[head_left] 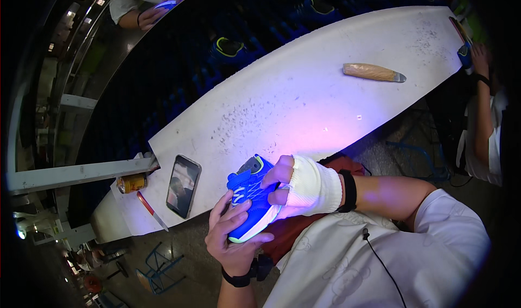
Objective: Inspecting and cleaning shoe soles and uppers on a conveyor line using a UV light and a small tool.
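A blue sneaker [248,214] with a white sole and pale laces is held over the near edge of the white table [260,129]. My bare left hand [230,242] is closed around its toe end, thumb along the sole and fingers over the upper. My right hand [306,186], in a white fingerless glove, grips the shoe's side near the laces and collar, its fingers bent. The toe points toward me, the heel away. Part of the sole is hidden behind my right hand.
On the table lie a tape-wrapped blade [372,72], a phone [183,186] and a red-handled tool [146,205], near a yellow container [132,183]. Beyond are shoes on a dark rack [228,47]. Co-workers' hands [480,58] hold shoes at far right and upper left. A metal bar [81,173] juts in from the left.
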`<state>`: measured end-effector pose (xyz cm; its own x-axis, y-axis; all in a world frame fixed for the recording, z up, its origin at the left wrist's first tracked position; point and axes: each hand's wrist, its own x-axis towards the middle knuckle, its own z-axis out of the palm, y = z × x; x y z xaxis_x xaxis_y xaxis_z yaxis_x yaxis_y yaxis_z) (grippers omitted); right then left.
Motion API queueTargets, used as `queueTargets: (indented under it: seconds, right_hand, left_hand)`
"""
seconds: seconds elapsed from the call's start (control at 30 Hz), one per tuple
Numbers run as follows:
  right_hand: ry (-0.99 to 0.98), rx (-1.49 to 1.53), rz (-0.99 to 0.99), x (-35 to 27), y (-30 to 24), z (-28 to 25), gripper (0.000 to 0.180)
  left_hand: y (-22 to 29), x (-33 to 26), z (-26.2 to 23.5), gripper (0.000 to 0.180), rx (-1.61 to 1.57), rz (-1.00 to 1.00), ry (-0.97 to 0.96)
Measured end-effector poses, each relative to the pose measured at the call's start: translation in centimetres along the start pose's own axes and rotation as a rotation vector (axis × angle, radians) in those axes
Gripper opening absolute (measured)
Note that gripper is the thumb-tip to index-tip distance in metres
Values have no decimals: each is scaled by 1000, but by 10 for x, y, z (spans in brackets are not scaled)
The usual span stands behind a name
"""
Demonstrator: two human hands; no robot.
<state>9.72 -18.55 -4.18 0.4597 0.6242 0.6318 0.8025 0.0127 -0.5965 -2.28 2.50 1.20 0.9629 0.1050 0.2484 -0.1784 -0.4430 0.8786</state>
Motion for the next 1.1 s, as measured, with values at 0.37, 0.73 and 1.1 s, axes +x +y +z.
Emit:
queueTargets:
  seconds: [0.37, 0.73, 1.1]
  right_hand:
    - [10, -8, 14, 2, 7, 33, 43]
    - [183, -93, -5, -27, 13, 72, 27]
    - [256, 402, 157, -21, -10, -47, 82]
  left_hand:
    - [-2, -15, -16, 92, -136, -458, -3]
    - [0, -14, 7, 91, 134, -453, 98]
    - [18, 18, 51, 65, 201, 171, -225]
